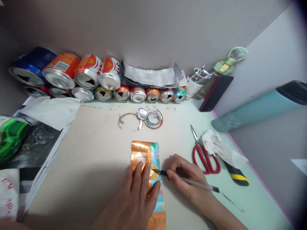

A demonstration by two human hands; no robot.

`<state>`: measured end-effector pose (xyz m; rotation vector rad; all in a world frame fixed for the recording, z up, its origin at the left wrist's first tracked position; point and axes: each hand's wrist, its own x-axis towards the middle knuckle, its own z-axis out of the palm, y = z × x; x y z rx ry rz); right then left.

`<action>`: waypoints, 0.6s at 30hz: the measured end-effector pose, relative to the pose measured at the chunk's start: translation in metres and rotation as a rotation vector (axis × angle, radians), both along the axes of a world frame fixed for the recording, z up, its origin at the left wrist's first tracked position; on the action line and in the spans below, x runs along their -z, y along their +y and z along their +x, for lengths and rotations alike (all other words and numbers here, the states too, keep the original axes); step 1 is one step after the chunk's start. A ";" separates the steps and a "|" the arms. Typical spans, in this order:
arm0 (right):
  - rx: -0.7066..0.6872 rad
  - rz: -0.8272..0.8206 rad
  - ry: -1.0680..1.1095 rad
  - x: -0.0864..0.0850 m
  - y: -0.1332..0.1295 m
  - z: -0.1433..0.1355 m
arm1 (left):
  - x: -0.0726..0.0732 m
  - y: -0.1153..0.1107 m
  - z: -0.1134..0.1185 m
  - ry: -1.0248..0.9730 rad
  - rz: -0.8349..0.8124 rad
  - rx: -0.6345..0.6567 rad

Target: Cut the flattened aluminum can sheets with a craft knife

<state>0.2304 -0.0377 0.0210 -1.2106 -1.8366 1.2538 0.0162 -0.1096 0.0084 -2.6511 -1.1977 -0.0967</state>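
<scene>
A strip of cut can metal (140, 150), orange and light blue with printed fruit, lies lengthwise in front of me. My left hand (139, 195) rests flat across it, fingers stretched out, pressing it to the surface. Between the thumb and fingers of my right hand (187, 179) is a black-tipped pen (192, 182) with a clear barrel. Its tip is at the strip, beside my left fingers; whether it touches cannot be made out. Beyond the strip lie cut can ends and curled metal rims (153, 117).
Drink cans (109, 75) are stacked along the wall, with bent metal sheets (151, 75) on top. At right are red-handled scissors (203, 156), crumpled tissue (220, 148), a yellow-black handle (237, 175), a leaning blue bottle (254, 107) and a pen holder (195, 83). Papers (51, 110) lie left.
</scene>
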 end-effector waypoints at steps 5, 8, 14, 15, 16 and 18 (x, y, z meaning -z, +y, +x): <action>-0.006 0.033 -0.025 -0.003 -0.002 -0.001 | -0.002 -0.002 -0.001 0.019 -0.024 -0.024; -0.034 0.040 -0.033 -0.004 -0.002 -0.001 | -0.004 -0.002 -0.001 0.027 -0.033 -0.016; 0.003 0.038 -0.026 0.000 0.000 0.000 | -0.002 -0.002 0.000 0.019 0.003 -0.027; -0.005 0.039 -0.029 0.000 0.000 0.000 | -0.002 -0.001 0.000 0.015 0.002 -0.021; -0.015 0.036 -0.034 0.000 0.000 0.000 | -0.001 -0.001 0.000 0.011 -0.004 -0.013; -0.022 0.018 -0.041 0.000 0.001 0.000 | 0.000 -0.001 0.000 0.001 -0.009 -0.002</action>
